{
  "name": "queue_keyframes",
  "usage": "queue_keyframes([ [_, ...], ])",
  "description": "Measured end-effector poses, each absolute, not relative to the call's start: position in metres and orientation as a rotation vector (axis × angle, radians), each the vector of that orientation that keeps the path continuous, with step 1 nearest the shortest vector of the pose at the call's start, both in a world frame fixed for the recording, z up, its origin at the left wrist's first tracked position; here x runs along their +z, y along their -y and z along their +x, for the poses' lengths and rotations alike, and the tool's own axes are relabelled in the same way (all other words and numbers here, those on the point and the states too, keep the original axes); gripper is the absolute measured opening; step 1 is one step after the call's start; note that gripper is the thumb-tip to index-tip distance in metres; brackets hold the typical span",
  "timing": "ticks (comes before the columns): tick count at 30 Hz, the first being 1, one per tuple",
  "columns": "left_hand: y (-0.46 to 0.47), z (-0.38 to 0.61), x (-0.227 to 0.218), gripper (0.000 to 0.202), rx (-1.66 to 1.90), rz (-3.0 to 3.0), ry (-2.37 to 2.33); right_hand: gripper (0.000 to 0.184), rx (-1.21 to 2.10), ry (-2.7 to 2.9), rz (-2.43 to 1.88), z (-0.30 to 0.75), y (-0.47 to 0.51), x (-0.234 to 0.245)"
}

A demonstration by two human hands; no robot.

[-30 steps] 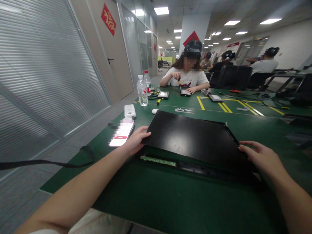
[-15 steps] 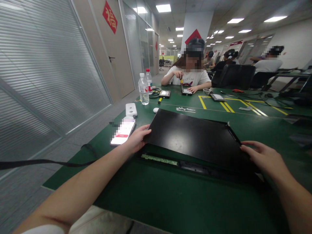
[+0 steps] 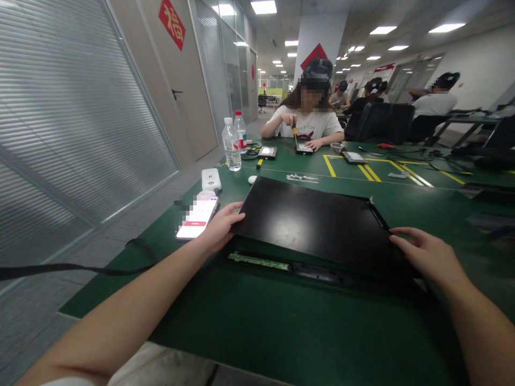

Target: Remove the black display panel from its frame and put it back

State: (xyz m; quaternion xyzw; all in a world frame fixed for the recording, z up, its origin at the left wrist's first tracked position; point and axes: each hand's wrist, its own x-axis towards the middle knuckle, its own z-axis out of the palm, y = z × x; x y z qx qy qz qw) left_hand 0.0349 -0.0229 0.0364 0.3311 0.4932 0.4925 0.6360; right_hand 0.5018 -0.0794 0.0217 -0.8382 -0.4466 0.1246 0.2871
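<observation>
A dark, flat display panel (image 3: 306,220) is tilted over a black frame (image 3: 322,272), its near edge raised so a gap shows. In the gap along the frame's near side lies a narrow green circuit board (image 3: 257,261). My left hand (image 3: 225,222) is closed on the panel's left edge, thumb on top and fingers underneath. At the right side, my right hand (image 3: 430,252) pinches the edge where panel and frame meet; which of the two its fingertips grip is hard to make out. The inside beneath the panel is hidden.
Left of the panel lie a lit phone (image 3: 197,217) and a white power bank (image 3: 211,179). Water bottles (image 3: 232,145) stand behind. Across the green table (image 3: 249,327), a person (image 3: 309,118) holds a screwdriver (image 3: 295,133) to a hard drive (image 3: 304,147). A black strap (image 3: 80,269) hangs at left.
The whole view has shifted slightly, so everything sits a little further left and up. Both hands keep their places on the panel, which has barely moved.
</observation>
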Motion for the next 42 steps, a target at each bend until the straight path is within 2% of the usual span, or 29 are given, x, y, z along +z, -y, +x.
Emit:
queue_keyframes([
  [7, 0.021, 0.032, 0.032, 0.037, 1.098, 0.806, -1.150, 0.036, 0.319, 1.198, -2.206, 0.507, 0.080, 0.016],
  [16, 0.022, 0.037, 0.035, 0.033, 1.091, 0.805, -1.219, 0.050, 0.333, 1.236, -2.198, 0.511, 0.078, 0.012],
  [23, 0.023, 0.036, 0.035, 0.034, 1.095, 0.819, -1.208, 0.043, 0.297, 1.254, -2.234, 0.522, 0.075, 0.004],
  [35, 0.019, 0.028, 0.031, 0.033, 1.123, 1.015, -1.167, 0.040, 0.359, 1.168, -2.259, 0.521, 0.073, 0.009],
  [42, 0.011, 0.016, 0.018, 0.055, 1.133, 1.320, -1.296, 0.041, 0.425, 1.073, -2.197, 0.517, 0.076, 0.012],
])
